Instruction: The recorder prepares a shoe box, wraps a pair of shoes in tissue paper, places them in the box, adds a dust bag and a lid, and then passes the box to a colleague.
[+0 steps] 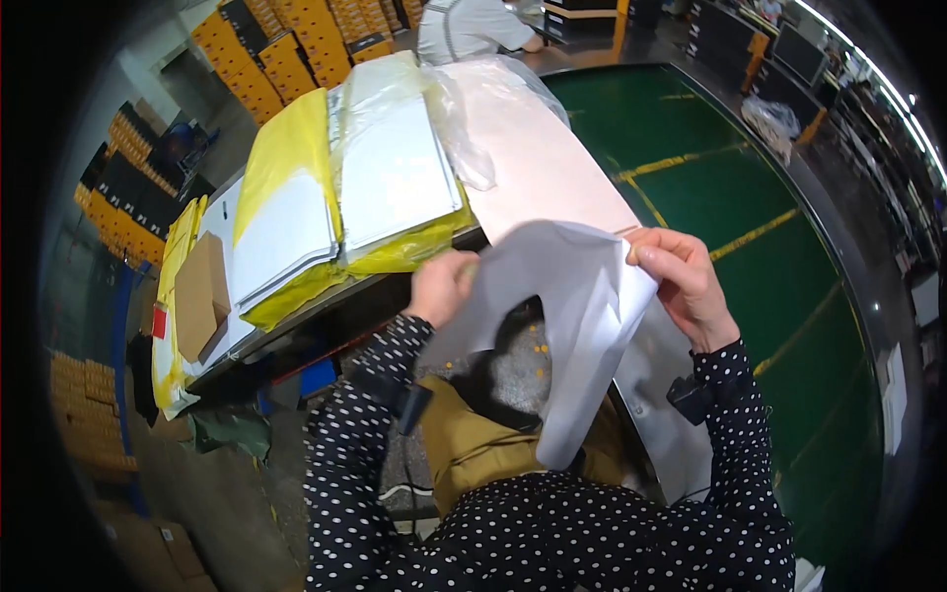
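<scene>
A thin white-grey paper sheet (582,281) hangs bent in front of me, above my lap. It looks curved, with an open gap in its middle through which the floor shows. My right hand (681,281) pinches its upper right corner between thumb and fingers, and the paper is creased there. My left hand (442,288) is closed at the sheet's left edge, its fingertips partly hidden. Just beyond the sheet lies a pale pink stack of sheets (533,138) on the table, with clear plastic film (459,128) along its left side.
White sheets (395,187) in yellow plastic bags lie left of the pink stack. A brown cardboard piece (202,291) rests farther left. On the right runs a green belt surface (750,227) with yellow lines. Another person (469,30) bends at the far side, near stacked orange boxes (296,44).
</scene>
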Available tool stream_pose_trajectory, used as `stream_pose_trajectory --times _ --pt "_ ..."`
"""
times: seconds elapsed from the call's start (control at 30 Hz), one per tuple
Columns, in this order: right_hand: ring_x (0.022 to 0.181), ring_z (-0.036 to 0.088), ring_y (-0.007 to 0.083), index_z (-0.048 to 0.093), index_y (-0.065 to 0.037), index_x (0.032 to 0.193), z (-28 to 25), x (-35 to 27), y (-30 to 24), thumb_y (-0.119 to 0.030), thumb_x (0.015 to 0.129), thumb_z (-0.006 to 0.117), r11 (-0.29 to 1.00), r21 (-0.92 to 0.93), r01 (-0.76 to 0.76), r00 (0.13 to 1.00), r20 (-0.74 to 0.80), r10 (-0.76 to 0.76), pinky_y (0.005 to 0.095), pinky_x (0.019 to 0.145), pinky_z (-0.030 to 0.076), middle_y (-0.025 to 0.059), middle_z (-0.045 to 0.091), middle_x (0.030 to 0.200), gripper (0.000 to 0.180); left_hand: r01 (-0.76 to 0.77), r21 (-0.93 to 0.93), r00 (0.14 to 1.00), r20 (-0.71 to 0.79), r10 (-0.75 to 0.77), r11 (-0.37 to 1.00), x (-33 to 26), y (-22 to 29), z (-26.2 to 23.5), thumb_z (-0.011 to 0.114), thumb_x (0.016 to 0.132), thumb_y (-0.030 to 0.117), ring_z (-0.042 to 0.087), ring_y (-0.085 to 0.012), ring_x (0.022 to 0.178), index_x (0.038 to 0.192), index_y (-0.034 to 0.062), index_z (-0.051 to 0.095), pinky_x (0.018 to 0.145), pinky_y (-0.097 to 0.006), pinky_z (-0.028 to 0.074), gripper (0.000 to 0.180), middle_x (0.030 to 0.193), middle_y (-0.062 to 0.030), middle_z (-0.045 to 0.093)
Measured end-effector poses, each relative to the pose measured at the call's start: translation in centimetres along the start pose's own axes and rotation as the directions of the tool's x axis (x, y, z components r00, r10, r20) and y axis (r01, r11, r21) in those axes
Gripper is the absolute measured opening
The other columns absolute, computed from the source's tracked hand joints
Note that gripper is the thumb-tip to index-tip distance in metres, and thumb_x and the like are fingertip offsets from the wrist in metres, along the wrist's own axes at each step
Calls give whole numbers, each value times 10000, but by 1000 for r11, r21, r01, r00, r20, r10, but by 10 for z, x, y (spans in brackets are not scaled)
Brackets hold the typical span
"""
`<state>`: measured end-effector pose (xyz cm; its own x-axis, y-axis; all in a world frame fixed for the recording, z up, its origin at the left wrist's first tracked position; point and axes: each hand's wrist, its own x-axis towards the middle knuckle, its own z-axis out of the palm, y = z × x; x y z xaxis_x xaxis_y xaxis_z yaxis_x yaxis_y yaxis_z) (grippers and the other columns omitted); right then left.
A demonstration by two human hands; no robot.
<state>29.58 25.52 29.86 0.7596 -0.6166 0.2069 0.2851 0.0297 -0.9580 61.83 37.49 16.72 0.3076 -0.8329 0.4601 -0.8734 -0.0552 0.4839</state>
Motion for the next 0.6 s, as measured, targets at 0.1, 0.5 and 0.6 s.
stream_pose_trajectory --times 0.1,0.5,0.6 --pt "828 602 74 719 12 956 -18 -12 -5 -145 892 692 996 -80 -43 995 -96 35 227 761 471 33 692 927 171 -3 143 999 36 -3 990 45 0 -50 600 896 163 665 -344 940 1077 107 719 855 -418 521 223 1012 -160 703" --pt "702 539 44 539 4 1309 -24 -29 45 0 854 687 838 -546 13 950 -254 -180 204 643 476 23 597 898 478 -343 470 927 32 373 813 156 99 -157 643 907 184 685 -314 855 1048 131 743 767 -388 538 181 974 -113 716" --pt "691 605 182 501 -16 1360 -6 -31 52 -41 872 701 371 -902 221 854 -4 -520 264 678 521 31 644 944 528 -341 441 921 -17 388 830 164 105 -159 682 890 153 690 -299 850 1086 128 739 776 -356 539 206 974 -120 715"
